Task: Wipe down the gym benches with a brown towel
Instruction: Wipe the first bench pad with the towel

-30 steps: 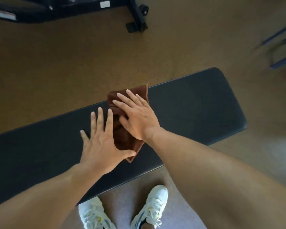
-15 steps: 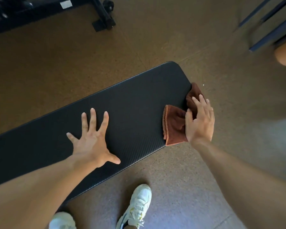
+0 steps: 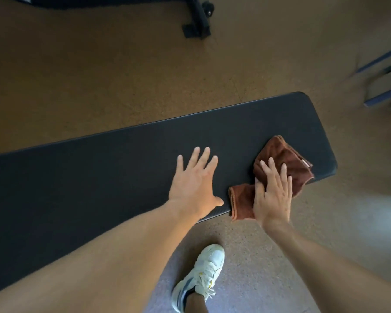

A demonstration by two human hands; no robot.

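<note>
A long black padded gym bench (image 3: 113, 168) runs across the view from lower left to its rounded right end. A folded brown towel (image 3: 287, 161) lies on the bench near that end, with one corner draped over the near edge. My right hand (image 3: 272, 195) lies flat on the towel, fingers together, pressing it against the pad. My left hand (image 3: 194, 181) rests flat on the bare bench just left of the towel, fingers spread, with nothing in it.
Brown speckled floor surrounds the bench. A black equipment frame with a foot (image 3: 196, 21) stands at the top. Blue metal bars (image 3: 384, 71) are at the right edge. My white sneaker (image 3: 201, 274) stands on the floor in front of the bench.
My right hand swept the towel from mid-bench to the right end, then came back a little along the near edge. My left hand now rests close beside the towel.
</note>
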